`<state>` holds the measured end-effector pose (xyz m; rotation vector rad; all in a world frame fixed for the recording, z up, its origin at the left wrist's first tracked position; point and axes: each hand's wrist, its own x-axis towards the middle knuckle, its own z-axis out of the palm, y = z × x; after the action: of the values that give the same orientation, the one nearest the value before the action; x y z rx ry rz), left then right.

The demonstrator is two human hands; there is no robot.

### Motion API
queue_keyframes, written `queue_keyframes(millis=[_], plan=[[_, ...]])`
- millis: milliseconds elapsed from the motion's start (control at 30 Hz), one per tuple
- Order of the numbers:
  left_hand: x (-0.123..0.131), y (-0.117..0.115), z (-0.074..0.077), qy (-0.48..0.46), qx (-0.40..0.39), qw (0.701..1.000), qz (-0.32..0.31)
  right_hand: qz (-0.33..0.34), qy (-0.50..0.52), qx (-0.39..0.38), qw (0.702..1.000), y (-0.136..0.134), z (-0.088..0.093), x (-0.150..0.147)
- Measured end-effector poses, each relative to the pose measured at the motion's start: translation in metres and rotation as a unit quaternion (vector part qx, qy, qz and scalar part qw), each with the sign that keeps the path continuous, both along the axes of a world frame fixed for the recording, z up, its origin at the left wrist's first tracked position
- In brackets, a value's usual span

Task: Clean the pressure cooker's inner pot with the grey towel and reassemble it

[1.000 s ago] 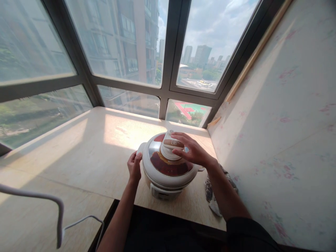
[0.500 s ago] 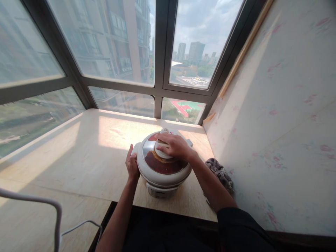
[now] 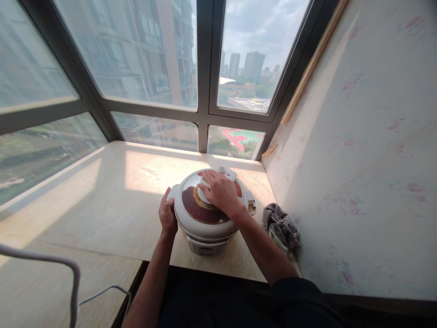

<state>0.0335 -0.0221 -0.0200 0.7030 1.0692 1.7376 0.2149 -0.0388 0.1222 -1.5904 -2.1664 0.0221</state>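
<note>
A white electric pressure cooker (image 3: 207, 246) stands on the pale ledge with its domed lid (image 3: 186, 220) on top. The lid has a dark red and silver centre with brown stains around the knob (image 3: 202, 196). My right hand (image 3: 221, 190) is closed over that knob, its fingers bent across the top. On the left, my left hand (image 3: 168, 216) grips the cooker's white side handle (image 3: 173, 191), thumb and fingers upward. A round valve (image 3: 221, 169) and a small red button (image 3: 228, 174) show behind my right hand. The stained right-side handle (image 3: 252, 207) sticks out beyond my wrist.
A crumpled grey cloth (image 3: 280, 228) lies right of the cooker, against the floral wall (image 3: 368, 182). Large windows (image 3: 150, 54) rise behind the pale ledge (image 3: 112, 205). A thick grey-white tube (image 3: 74, 273) bends across the lower left, with a thinner cord nearby.
The lid has turned clockwise under my right hand; its valve and red button sit farther right. The stained right handle now shows. The view has shifted slightly, revealing more of the cloth.
</note>
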Motion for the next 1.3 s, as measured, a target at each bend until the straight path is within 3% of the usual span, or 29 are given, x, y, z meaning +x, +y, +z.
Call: queue_keyframes(millis=[200,533,800,1000,1133,1300], plan=[[-0.001,0.0,0.0,0.009,0.005,1.0,0.005,-0.043,-0.009,-0.015,0.999,-0.003,0.003,-0.008],[-0.004,0.002,-0.007,-0.02,0.013,1.0,-0.018,-0.05,-0.049,-0.023,0.997,0.0,0.005,-0.005],[-0.006,0.006,-0.011,-0.029,0.015,0.999,-0.02,-0.016,-0.105,-0.067,0.992,0.007,0.016,-0.002],[-0.007,0.009,-0.014,-0.038,0.013,0.999,-0.03,0.002,-0.122,-0.057,0.991,0.016,0.026,0.007],[-0.009,0.009,-0.015,-0.053,0.016,0.998,-0.033,0.004,-0.074,-0.055,0.996,0.032,0.039,0.025],[-0.01,0.009,-0.019,-0.035,0.018,0.998,-0.043,0.006,0.083,-0.059,0.995,0.062,0.057,0.065]])
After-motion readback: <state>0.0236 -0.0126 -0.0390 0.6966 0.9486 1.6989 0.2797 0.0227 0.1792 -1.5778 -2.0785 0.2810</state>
